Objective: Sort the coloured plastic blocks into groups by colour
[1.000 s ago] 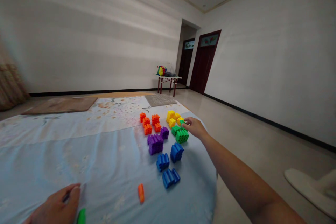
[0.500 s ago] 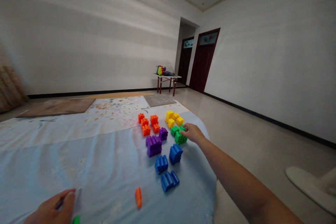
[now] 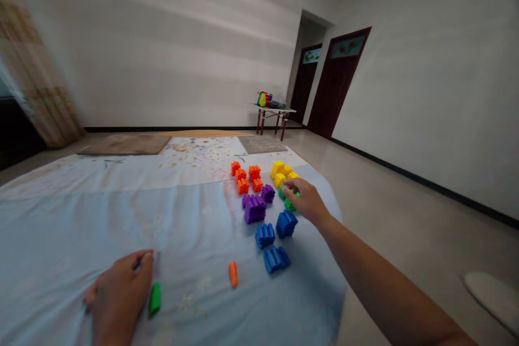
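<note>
Now our right hand, fingers partly spread, touches the green toy blocks, while our curled left hand rests just beside a loose green piece.

Head-worn camera looks forward and down at left hand and right hand

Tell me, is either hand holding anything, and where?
The right hand rests on a green plastic block, but a grip cannot be told; the left hand seems to pinch something small and dark.
</note>
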`<state>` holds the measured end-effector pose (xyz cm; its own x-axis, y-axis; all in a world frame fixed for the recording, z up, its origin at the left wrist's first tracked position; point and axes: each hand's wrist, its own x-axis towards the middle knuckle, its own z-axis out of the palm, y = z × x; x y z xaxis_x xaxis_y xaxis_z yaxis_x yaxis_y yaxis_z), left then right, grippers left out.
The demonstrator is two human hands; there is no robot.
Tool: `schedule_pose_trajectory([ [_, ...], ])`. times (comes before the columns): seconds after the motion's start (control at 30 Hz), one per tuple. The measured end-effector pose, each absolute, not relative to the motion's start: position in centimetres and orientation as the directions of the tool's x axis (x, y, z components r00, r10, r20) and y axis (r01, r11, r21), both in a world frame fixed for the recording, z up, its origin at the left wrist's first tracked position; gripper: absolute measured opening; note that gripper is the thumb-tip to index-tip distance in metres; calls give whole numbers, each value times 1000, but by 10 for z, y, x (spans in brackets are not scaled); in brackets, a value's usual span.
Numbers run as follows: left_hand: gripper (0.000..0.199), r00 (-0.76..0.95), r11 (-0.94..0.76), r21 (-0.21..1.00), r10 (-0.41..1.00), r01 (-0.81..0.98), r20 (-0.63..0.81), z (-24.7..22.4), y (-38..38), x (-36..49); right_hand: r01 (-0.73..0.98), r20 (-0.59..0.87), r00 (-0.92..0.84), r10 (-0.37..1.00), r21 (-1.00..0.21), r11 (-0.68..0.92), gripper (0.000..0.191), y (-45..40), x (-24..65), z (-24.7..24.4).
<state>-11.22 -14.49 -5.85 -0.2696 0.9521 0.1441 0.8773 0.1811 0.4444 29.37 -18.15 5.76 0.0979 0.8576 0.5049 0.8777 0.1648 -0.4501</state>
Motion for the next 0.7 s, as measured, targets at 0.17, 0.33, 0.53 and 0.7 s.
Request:
schedule_pose_trajectory([
  [0.17,47,-279,183,451,947,874,156,-34,-159,-95,695,407,-274,871,-542,472,18,-215,206,40],
  [0.33,51,-312,199,512,939,836,146,-31,-166,-94,574,306,-562,768,-524,629,27,-219,129,8],
  [0.53,55,-350,179,634,924,752,153,-34,-165,-100,602,210,-662,720,-422,677,30,-201,58,-11],
  [0.7,56,-346,199,637,931,745,115,-35,-163,-104,740,124,-572,811,-350,575,38,-199,38,-17],
])
